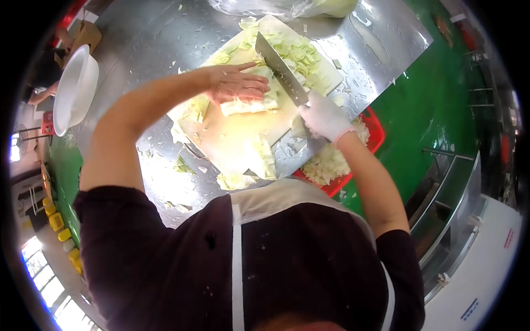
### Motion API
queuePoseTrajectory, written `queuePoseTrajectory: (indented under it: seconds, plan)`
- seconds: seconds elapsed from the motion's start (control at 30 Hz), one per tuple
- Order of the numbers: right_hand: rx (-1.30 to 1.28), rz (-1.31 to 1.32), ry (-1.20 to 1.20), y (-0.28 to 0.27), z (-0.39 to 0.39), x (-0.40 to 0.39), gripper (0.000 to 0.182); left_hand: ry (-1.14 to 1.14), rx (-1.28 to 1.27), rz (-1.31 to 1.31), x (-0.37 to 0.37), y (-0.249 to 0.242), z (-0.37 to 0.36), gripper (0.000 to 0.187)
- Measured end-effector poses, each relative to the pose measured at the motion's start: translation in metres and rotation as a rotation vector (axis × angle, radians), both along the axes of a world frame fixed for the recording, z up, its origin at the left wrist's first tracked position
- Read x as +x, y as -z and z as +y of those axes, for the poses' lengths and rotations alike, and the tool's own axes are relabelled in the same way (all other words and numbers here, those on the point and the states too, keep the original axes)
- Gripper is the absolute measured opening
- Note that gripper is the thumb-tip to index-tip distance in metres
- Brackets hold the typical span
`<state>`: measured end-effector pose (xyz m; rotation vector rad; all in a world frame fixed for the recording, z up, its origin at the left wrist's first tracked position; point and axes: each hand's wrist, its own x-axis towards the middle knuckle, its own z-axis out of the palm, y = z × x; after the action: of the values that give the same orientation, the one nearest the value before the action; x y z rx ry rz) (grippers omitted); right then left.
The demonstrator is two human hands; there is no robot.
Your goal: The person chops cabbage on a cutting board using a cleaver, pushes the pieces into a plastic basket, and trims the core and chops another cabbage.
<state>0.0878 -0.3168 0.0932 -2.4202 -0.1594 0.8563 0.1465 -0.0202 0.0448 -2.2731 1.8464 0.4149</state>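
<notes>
Bare and outstretched, my left hand (pixel 237 85) lies flat on top of a pale cabbage piece (pixel 256 105). My right hand (pixel 326 117), in a white glove, is closed round the handle of a cleaver (pixel 280 69). The handle itself is hidden by the fingers. The blade points up and left, just right of the cabbage piece. Under both is a white cutting board (pixel 237 135), set at an angle on the metal table. Cut cabbage (pixel 301 55) covers the board's far right part, and loose leaves (pixel 262 157) lie at its near edge.
A red basket (pixel 377 131) of chopped cabbage (pixel 326 165) sits below my right forearm. The metal table (pixel 160 33) is wet and strewn with scraps. A clear plastic bag (pixel 292 7) lies at the back. A white basin (pixel 77 91) stands left, near another person's hand (pixel 52 89).
</notes>
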Motion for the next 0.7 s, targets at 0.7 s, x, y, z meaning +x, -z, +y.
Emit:
queuePoseTrajectory:
  seconds: [0.7]
  plan:
    - [0.098,0.064,0.046,-0.018,-0.004,-0.011,0.043,-1.635,-0.411,-0.189,-0.102,0.031,-0.104,0.103]
